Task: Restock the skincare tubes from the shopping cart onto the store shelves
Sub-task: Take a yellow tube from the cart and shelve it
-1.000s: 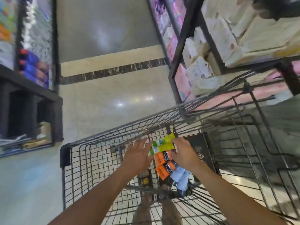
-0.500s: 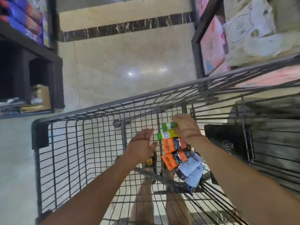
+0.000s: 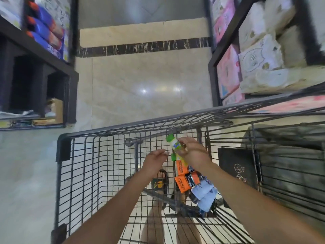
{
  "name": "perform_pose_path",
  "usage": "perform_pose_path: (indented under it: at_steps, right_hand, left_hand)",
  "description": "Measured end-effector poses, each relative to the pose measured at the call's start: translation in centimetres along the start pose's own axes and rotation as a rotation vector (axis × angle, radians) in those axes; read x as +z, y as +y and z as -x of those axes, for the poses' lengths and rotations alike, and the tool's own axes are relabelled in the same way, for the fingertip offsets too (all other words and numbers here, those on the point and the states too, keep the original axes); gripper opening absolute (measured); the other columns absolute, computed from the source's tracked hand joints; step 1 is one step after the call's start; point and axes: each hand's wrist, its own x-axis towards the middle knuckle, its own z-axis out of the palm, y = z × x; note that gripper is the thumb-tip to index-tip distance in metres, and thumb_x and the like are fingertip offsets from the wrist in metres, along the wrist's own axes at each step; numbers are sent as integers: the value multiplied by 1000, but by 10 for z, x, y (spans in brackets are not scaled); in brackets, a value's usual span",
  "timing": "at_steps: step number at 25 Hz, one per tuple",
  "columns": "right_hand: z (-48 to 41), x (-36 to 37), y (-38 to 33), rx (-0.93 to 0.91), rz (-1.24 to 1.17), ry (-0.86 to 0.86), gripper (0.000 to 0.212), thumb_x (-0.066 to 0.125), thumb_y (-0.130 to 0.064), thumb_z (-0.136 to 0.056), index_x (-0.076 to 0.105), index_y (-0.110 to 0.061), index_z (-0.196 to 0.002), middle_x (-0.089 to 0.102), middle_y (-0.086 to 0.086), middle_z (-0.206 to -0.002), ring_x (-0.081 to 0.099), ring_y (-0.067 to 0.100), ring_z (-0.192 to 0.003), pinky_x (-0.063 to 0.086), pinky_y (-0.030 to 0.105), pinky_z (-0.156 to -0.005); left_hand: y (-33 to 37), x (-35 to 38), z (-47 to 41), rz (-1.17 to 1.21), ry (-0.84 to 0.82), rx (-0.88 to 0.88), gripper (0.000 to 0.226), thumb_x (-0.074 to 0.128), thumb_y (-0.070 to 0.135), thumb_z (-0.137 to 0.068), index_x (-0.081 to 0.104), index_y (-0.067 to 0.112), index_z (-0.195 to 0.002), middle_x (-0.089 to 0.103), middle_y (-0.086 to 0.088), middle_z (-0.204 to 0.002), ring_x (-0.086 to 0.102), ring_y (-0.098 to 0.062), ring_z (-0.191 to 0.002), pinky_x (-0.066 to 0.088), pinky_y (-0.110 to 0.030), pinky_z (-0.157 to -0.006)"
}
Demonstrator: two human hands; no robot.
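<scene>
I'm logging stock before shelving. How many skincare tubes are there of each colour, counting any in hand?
green-capped tubes: 2, one gripped by the right hand
orange tubes: 2
pale blue tubes: 2
Total: 6

Bright overhead lights are glaring off the glossy floor (image 3: 143, 90). Motion blur is smearing the shelves (image 3: 213, 81), and wide-angle distortion is bending the cart (image 3: 62, 150) wires.

Glossy beige floor (image 3: 140, 106) with a dark marble band (image 3: 140, 47) and lamp glare (image 3: 143, 90). Black left shelf (image 3: 71, 95); right shelf (image 3: 213, 81) holds what seem to be tissue packs (image 3: 258, 57).
</scene>
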Motion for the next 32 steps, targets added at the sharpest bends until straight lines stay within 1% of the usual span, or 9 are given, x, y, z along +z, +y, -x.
perform_pose_path:
  at_steps: [3, 7, 10, 13, 15, 19, 23, 26, 32]
  right_hand:
    - [31, 11, -22, -44, -171, 35, 36, 65, -47, -93, 68, -26, -123, 67, -7, -114, 65, 8, -91, 56, 33, -80]
    - [40, 9, -29, 13, -370, -28, 24, 56, -29, -102, 68, -34, -122, 74, -6, -100, 64, 2, -65, 57, 33, -64]
    - [26, 14, -8, 60, -275, 8, 26, 56, -21, -100, 71, -29, -120, 71, -8, -118, 68, 8, -97, 57, 32, -88]
    - [1, 21, 18, 152, -41, -30, 31, 58, -26, -99, 65, -30, -129, 58, -8, -136, 53, 13, -124, 45, 28, -105]
    - [-14, 27, 29, 158, 157, -101, 35, 59, -35, -97, 59, -35, -132, 56, -8, -136, 48, 14, -127, 41, 33, -108]
    - [-31, 48, 40, 68, 351, -106, 35, 67, -38, -88, 60, -32, -122, 58, -5, -125, 52, 17, -121, 43, 42, -109]
    - [-34, 57, 48, 23, 387, -122, 50, 67, -47, -89, 54, -35, -136, 55, -5, -127, 51, 19, -124, 42, 43, -109]
    - [-27, 48, 42, 11, 271, -95, 50, 63, -47, -92, 49, -41, -140, 53, -11, -126, 50, 16, -120, 43, 41, -107]
    - [11, 4, -7, -2, -254, 34, 43, 68, -40, -95, 52, -31, -133, 59, -18, -124, 60, 6, -110, 50, 27, -95]
  left_hand:
    - [6, 5, 19, 274, -86, -83, 28, 61, 29, -104, 67, 12, -126, 77, -2, -114, 71, -18, -111, 56, -34, -98]
    - [13, -2, 38, 420, -66, -90, 26, 52, 26, -109, 67, 7, -119, 76, -22, -111, 74, -26, -94, 63, -45, -84]
    - [3, -11, 36, 429, -43, -100, 32, 48, 28, -110, 65, 3, -121, 76, -17, -108, 75, -24, -90, 63, -42, -78]
    - [-13, -16, 25, 461, -25, -142, 32, 46, 29, -110, 66, 5, -119, 78, -15, -105, 75, -29, -95, 61, -48, -88]
    - [-23, -18, 18, 482, -21, -146, 29, 46, 28, -110, 66, 8, -117, 79, -7, -94, 75, -23, -88, 58, -50, -91]
    - [-47, -20, -4, 498, -27, -157, 27, 46, 23, -111, 64, 6, -120, 77, -9, -93, 76, -17, -79, 63, -41, -76]
    - [-67, -23, -19, 526, 17, -172, 32, 49, 25, -109, 63, 2, -127, 75, -12, -104, 74, -18, -82, 60, -50, -89]
    - [-68, -25, -15, 519, 9, -154, 32, 49, 27, -110, 63, 4, -127, 76, -10, -104, 75, -16, -81, 63, -40, -75]
    - [-34, -31, 26, 465, 5, -61, 40, 49, 40, -108, 66, 7, -123, 76, -16, -110, 74, -29, -101, 62, -50, -87]
